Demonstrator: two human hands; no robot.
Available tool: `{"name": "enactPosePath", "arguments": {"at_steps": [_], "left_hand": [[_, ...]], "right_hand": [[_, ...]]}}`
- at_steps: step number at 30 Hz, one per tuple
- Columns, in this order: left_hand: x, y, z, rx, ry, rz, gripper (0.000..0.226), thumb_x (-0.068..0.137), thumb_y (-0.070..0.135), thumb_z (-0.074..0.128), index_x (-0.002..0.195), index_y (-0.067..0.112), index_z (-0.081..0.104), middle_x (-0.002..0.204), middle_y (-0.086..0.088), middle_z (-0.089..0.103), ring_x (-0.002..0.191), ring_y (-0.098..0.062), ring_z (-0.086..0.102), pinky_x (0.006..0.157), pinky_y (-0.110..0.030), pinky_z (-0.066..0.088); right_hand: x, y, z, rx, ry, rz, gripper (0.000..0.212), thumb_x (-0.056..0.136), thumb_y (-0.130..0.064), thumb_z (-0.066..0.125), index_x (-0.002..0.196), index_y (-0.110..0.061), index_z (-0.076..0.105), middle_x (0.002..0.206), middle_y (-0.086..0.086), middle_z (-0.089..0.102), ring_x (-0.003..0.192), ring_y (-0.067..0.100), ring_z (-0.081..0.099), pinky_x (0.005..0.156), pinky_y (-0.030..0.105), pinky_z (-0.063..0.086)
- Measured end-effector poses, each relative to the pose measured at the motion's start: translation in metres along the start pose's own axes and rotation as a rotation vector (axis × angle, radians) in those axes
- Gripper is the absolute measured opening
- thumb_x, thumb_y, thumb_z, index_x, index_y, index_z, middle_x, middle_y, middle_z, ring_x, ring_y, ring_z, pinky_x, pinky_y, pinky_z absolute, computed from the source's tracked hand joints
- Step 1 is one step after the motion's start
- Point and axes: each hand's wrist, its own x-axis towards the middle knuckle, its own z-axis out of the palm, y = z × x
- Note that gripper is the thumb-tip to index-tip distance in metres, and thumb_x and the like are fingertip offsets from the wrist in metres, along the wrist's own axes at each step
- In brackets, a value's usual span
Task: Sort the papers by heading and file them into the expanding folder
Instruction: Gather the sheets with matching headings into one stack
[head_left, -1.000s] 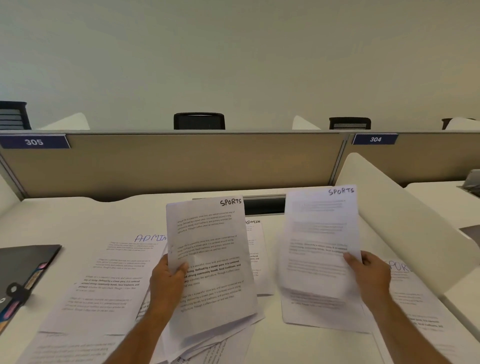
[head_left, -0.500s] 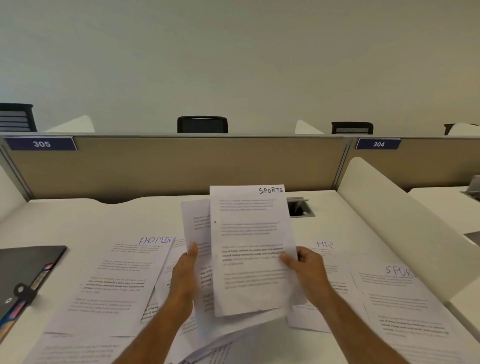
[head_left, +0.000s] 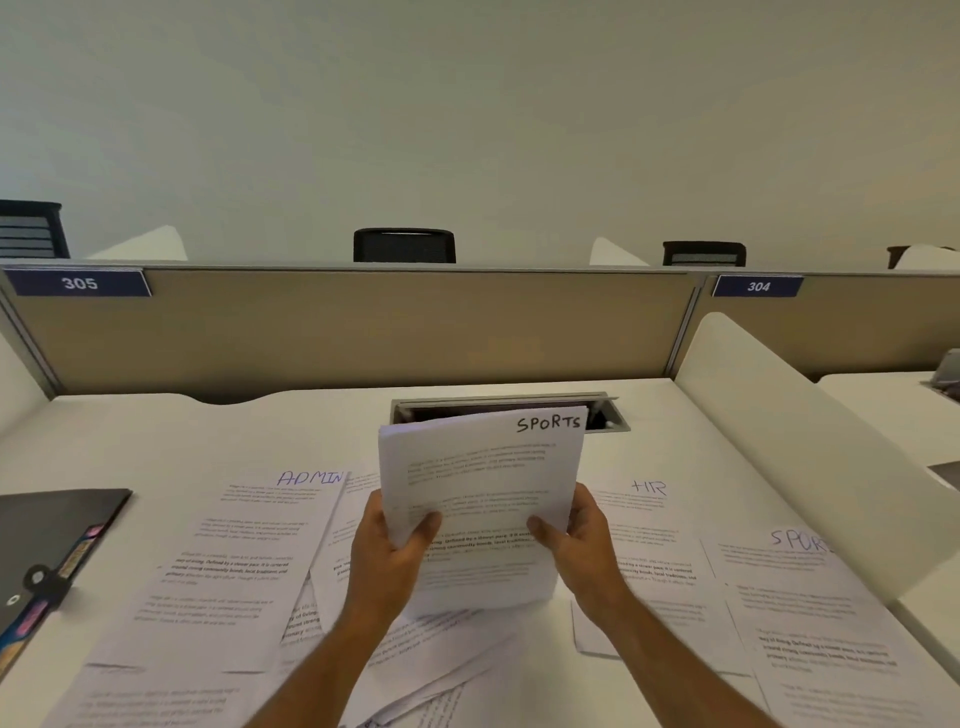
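Both hands hold one small stack of sheets headed SPORTS upright over the middle of the desk. My left hand grips its left edge, thumb on the front. My right hand grips its right edge the same way. On the desk lie a sheet headed ADMIN at the left, one headed HR right of the stack, and another SPORTS sheet at the far right. More loose sheets lie under my forearms. The black expanding folder lies shut at the left edge.
A beige partition labelled 305 closes the desk's far side, with a cable slot in front of it. A white side divider rises along the right. Chair backs show beyond the partition.
The two SPORTS sheets, held apart a second ago, have been brought together into one stack in the middle. My right hand moved left with its sheet; both hands now grip the stack.
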Motion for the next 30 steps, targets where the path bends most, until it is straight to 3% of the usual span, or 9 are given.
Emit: {"name": "enactPosePath", "arguments": {"at_steps": [3,6,8,12,15,18,25,27,30], "left_hand": [[-0.001,-0.007,0.004,0.047,0.016,0.002,0.030,0.092,0.016,0.069,0.119,0.025,0.058,0.105,0.007,0.069,0.091,-0.014,0.069,0.064,-0.022,0.061],[0.002,-0.009,0.004,0.054,0.073,-0.017,0.023,0.094,0.013,0.067,0.112,0.025,0.062,0.100,0.008,0.070,0.088,-0.014,0.069,0.060,-0.021,0.060],[0.006,-0.010,0.002,0.046,0.111,-0.032,0.020,0.093,0.013,0.069,0.111,0.022,0.065,0.097,0.007,0.071,0.087,-0.016,0.069,0.059,-0.020,0.056],[0.009,-0.010,-0.001,0.025,0.144,-0.046,0.021,0.093,0.013,0.068,0.108,0.028,0.063,0.096,0.009,0.070,0.082,-0.016,0.070,0.058,-0.024,0.055],[0.008,-0.012,0.000,0.027,0.150,-0.062,0.021,0.093,0.015,0.068,0.109,0.027,0.062,0.096,0.008,0.071,0.081,-0.016,0.071,0.054,-0.019,0.055],[0.007,-0.013,0.003,0.037,0.137,-0.078,0.019,0.094,0.016,0.068,0.110,0.025,0.063,0.097,0.005,0.072,0.080,-0.015,0.071,0.050,-0.016,0.053],[0.004,-0.010,0.013,0.043,0.098,-0.075,0.022,0.093,0.017,0.069,0.102,0.035,0.060,0.093,0.007,0.071,0.076,-0.016,0.072,0.047,-0.016,0.053],[0.004,-0.011,0.014,0.039,0.099,-0.076,0.024,0.093,0.016,0.069,0.099,0.038,0.059,0.091,0.007,0.071,0.074,-0.016,0.072,0.045,-0.016,0.053],[0.004,-0.011,0.013,0.036,0.104,-0.087,0.025,0.093,0.017,0.069,0.098,0.040,0.060,0.089,0.007,0.071,0.068,-0.014,0.072,0.045,-0.017,0.053]], "right_hand": [[-0.002,0.009,0.002,-0.031,-0.037,0.018,0.032,0.092,-0.005,0.067,0.120,-0.018,0.062,0.112,0.001,0.073,0.105,0.023,0.070,0.086,0.045,0.060],[0.000,0.010,-0.011,-0.132,-0.081,0.004,0.025,0.089,-0.036,0.069,0.112,-0.027,0.064,0.109,-0.008,0.073,0.106,0.015,0.069,0.081,0.025,0.059],[0.004,0.014,-0.038,-0.372,0.007,-0.040,0.034,0.087,-0.051,0.060,0.114,-0.030,0.063,0.115,-0.012,0.069,0.110,0.010,0.065,0.083,0.016,0.052],[0.010,0.034,-0.131,-0.833,0.280,0.047,0.070,0.091,-0.060,0.041,0.136,-0.008,0.056,0.140,0.013,0.057,0.132,0.030,0.051,0.112,0.045,0.039],[-0.001,0.057,-0.195,-1.195,0.282,0.432,0.090,0.087,-0.079,0.022,0.154,-0.020,0.030,0.162,0.015,0.023,0.149,0.037,0.017,0.119,0.061,0.014],[-0.016,0.076,-0.204,-1.230,0.246,0.646,0.095,0.079,-0.088,0.010,0.156,-0.033,0.014,0.166,0.007,0.004,0.152,0.037,0.001,0.115,0.068,0.001],[-0.004,0.073,-0.131,-1.202,0.159,0.608,0.082,0.087,-0.080,0.010,0.156,-0.036,0.013,0.167,0.002,0.003,0.152,0.036,0.001,0.118,0.062,0.004],[0.002,0.069,-0.123,-1.168,0.172,0.564,0.080,0.089,-0.079,0.019,0.154,-0.034,0.021,0.165,0.000,0.015,0.150,0.034,0.012,0.116,0.059,0.012],[0.010,0.054,-0.137,-1.141,0.277,0.493,0.068,0.090,-0.065,0.048,0.145,-0.026,0.042,0.150,0.008,0.043,0.137,0.035,0.037,0.108,0.055,0.032]]}}
